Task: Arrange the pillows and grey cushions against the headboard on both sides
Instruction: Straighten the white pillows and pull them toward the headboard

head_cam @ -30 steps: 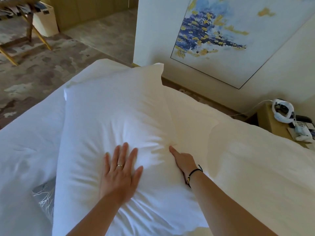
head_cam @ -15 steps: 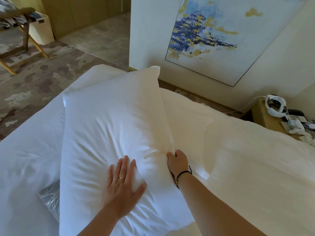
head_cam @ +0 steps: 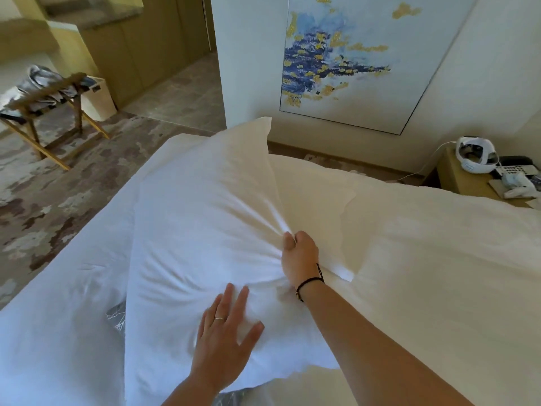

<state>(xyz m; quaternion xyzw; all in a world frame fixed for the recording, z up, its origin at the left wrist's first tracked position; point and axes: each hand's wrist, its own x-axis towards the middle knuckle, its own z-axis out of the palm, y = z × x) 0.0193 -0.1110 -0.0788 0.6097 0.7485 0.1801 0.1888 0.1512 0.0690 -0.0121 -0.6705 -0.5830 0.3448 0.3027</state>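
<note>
Head view: right hand (head_cam: pixel 298 256) grips a bunched fold of the white pillow (head_cam: pixel 205 230) lying on the bed (head_cam: pixel 58 317); left hand (head_cam: pixel 225 332) presses flat, fingers straight. Grey cushion (head_cam: pixel 117 317) peeks from beneath.

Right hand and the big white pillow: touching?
Touching. Head view shows the right hand pinching the big white pillow's fabric into radiating creases.

Single head-worn wide-angle view, looking forward and down across the bed (head_cam: pixel 73 332) from close range; wall painting (head_cam: pixel 351 63) at 12 o'clock, bedside table (head_cam: pixel 456 178) at 2 o'clock.
</note>
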